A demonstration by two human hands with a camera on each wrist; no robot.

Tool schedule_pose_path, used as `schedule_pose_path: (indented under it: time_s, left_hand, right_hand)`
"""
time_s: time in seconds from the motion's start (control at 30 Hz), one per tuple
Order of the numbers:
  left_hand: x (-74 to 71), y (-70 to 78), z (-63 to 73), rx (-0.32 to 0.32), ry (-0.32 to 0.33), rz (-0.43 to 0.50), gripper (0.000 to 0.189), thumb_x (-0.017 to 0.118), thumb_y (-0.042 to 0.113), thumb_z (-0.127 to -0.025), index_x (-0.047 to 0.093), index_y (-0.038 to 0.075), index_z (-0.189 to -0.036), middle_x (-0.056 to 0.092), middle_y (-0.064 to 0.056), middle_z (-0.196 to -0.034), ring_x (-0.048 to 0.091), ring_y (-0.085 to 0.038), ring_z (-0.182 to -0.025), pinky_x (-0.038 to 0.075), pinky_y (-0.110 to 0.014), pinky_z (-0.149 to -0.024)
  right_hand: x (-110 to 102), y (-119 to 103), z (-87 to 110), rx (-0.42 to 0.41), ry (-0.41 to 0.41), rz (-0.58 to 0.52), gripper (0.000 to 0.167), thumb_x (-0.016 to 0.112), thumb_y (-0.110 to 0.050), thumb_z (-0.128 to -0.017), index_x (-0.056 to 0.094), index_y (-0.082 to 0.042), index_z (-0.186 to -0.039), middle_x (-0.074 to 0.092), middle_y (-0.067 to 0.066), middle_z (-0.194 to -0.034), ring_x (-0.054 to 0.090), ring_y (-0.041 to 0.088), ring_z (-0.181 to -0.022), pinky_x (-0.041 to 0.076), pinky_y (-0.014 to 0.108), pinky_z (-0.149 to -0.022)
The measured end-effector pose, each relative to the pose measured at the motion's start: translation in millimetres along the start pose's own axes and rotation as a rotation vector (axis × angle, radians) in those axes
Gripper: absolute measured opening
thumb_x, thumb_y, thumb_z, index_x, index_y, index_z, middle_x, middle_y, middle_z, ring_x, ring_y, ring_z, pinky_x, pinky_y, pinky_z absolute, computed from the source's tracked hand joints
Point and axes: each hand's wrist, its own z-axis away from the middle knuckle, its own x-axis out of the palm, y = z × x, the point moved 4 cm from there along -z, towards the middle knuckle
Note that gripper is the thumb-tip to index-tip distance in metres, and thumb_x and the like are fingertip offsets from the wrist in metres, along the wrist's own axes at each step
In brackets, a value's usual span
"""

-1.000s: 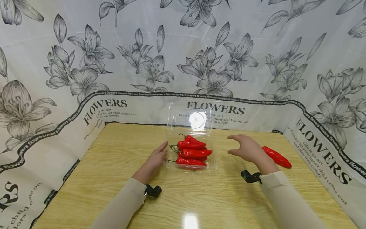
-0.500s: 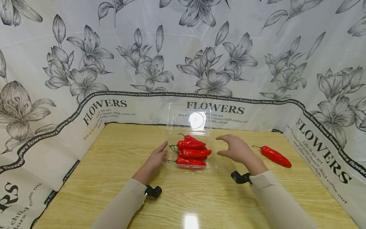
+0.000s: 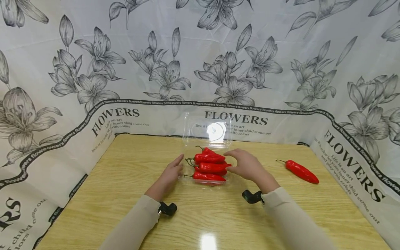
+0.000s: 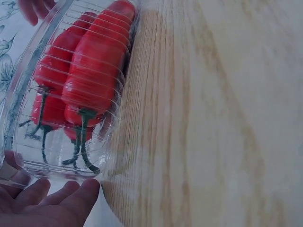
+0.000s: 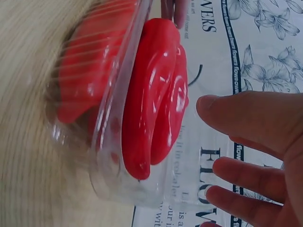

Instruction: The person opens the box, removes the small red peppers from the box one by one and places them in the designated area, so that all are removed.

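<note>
A clear plastic clamshell box (image 3: 190,139) stands at the middle back of the table with its lid raised. Several red peppers (image 3: 210,168) with green stems are heaped inside, some showing above the rim. My left hand (image 3: 170,175) is at the stem end of the box; in the left wrist view its extended fingers (image 4: 80,201) rest at the box's end wall. At the opposite end is my right hand (image 3: 248,166), thumb and fingers spread around the pepper tips. Seen from the right wrist, a gap separates its thumb (image 5: 222,113) from the peppers (image 5: 147,99), and nothing is held.
One more red pepper (image 3: 301,171) lies on the wooden table (image 3: 218,215) to the right of my right hand. White cloth (image 3: 175,80) printed with flowers and lettering walls in the back and both sides. The raised lid (image 3: 200,130) stands close before it.
My right hand has moved left, away from the loose pepper and in to the right end of the box. My left hand, the box and the peppers have stayed put.
</note>
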Motion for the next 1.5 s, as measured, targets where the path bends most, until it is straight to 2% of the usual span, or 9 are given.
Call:
schedule_pose_path:
  time_s: [0.43, 0.67, 0.73, 0.83, 0.93, 0.97, 1.0, 1.27, 1.5]
  left_hand:
    - [1.1, 0.8, 0.5, -0.003, 0.001, 0.017, 0.06, 0.036, 0.004, -0.098, 0.022, 0.013, -0.155, 0.019, -0.008, -0.162, 0.033, -0.032, -0.138, 0.035, -0.025, -0.067]
    - [0.9, 1.0, 0.8, -0.009, 0.004, 0.021, 0.06, 0.036, 0.004, -0.097, 0.023, 0.013, -0.155, 0.019, -0.007, -0.162, 0.032, -0.03, -0.138, 0.035, -0.024, -0.065]
    - [1.0, 1.3, 0.9, -0.008, 0.006, 0.017, 0.06, 0.036, 0.004, -0.097, 0.023, 0.013, -0.155, 0.019, -0.007, -0.163, 0.031, -0.03, -0.139, 0.036, -0.027, -0.067]
    - [1.3, 1.6, 1.8, -0.008, 0.006, 0.0, 0.059, 0.036, 0.006, -0.099, 0.023, 0.014, -0.155, 0.018, -0.007, -0.163, 0.027, -0.031, -0.144, 0.043, -0.035, -0.093]
    - [1.7, 1.6, 3.2, -0.01, 0.002, -0.004, 0.058, 0.035, 0.008, -0.1, 0.022, 0.015, -0.156, 0.016, -0.006, -0.163, 0.021, -0.033, -0.147, 0.024, -0.048, -0.117]
    - [1.7, 1.0, 3.1, -0.013, 0.0, -0.003, 0.057, 0.035, 0.008, -0.1, 0.022, 0.016, -0.156, 0.015, -0.007, -0.163, 0.019, -0.033, -0.148, 0.016, -0.05, -0.119]
    - [1.8, 1.0, 3.4, -0.013, -0.001, -0.001, 0.058, 0.035, 0.008, -0.1, 0.021, 0.016, -0.156, 0.015, -0.007, -0.163, 0.019, -0.034, -0.147, 0.016, -0.051, -0.119]
    - [1.3, 1.0, 3.6, -0.015, -0.001, 0.011, 0.058, 0.035, 0.008, -0.1, 0.022, 0.017, -0.156, 0.016, -0.006, -0.163, 0.02, -0.033, -0.147, 0.021, -0.05, -0.117]
    - [0.7, 0.6, 2.7, -0.016, -0.003, 0.009, 0.058, 0.035, 0.008, -0.1, 0.022, 0.016, -0.156, 0.016, -0.006, -0.163, 0.02, -0.034, -0.147, 0.018, -0.051, -0.118]
  right_hand:
    - [21.5, -18.2, -9.8, -0.004, -0.036, -0.068, 0.046, 0.077, -0.025, -0.08, 0.066, -0.017, -0.124, 0.065, 0.004, -0.123, 0.058, 0.026, -0.116, 0.046, 0.049, -0.098]
    - [28.8, -25.6, -13.7, -0.018, -0.039, -0.069, 0.046, 0.078, -0.024, -0.08, 0.066, -0.016, -0.124, 0.064, 0.006, -0.124, 0.058, 0.027, -0.113, 0.047, 0.049, -0.096]
    - [30.4, -27.4, -14.9, -0.019, -0.038, -0.063, 0.047, 0.078, -0.024, -0.08, 0.066, -0.016, -0.124, 0.063, 0.007, -0.124, 0.058, 0.028, -0.113, 0.047, 0.049, -0.096]
    - [33.6, -29.3, -17.4, -0.03, -0.036, -0.051, 0.047, 0.078, -0.025, -0.08, 0.065, -0.015, -0.124, 0.063, 0.008, -0.125, 0.058, 0.029, -0.114, 0.046, 0.049, -0.097]
    - [36.5, -31.0, -19.5, -0.037, -0.032, -0.044, 0.047, 0.078, -0.026, -0.079, 0.066, -0.015, -0.124, 0.063, 0.007, -0.125, 0.057, 0.028, -0.115, 0.046, 0.048, -0.099]
    - [37.3, -31.4, -20.1, -0.04, -0.031, -0.043, 0.047, 0.078, -0.026, -0.079, 0.066, -0.015, -0.124, 0.064, 0.007, -0.125, 0.057, 0.028, -0.114, 0.046, 0.048, -0.098]
    - [38.0, -32.1, -20.5, -0.044, -0.028, -0.043, 0.047, 0.078, -0.026, -0.079, 0.066, -0.015, -0.123, 0.064, 0.007, -0.124, 0.058, 0.028, -0.114, 0.046, 0.048, -0.098]
    - [44.6, -34.5, -24.7, -0.033, -0.034, -0.052, 0.044, 0.078, -0.023, -0.079, 0.066, -0.014, -0.121, 0.065, 0.006, -0.12, 0.059, 0.027, -0.11, 0.047, 0.047, -0.097]
    - [51.8, -33.9, -29.8, -0.013, -0.049, -0.04, 0.042, 0.078, -0.021, -0.079, 0.067, -0.015, -0.12, 0.066, 0.004, -0.116, 0.059, 0.025, -0.107, 0.047, 0.045, -0.096]
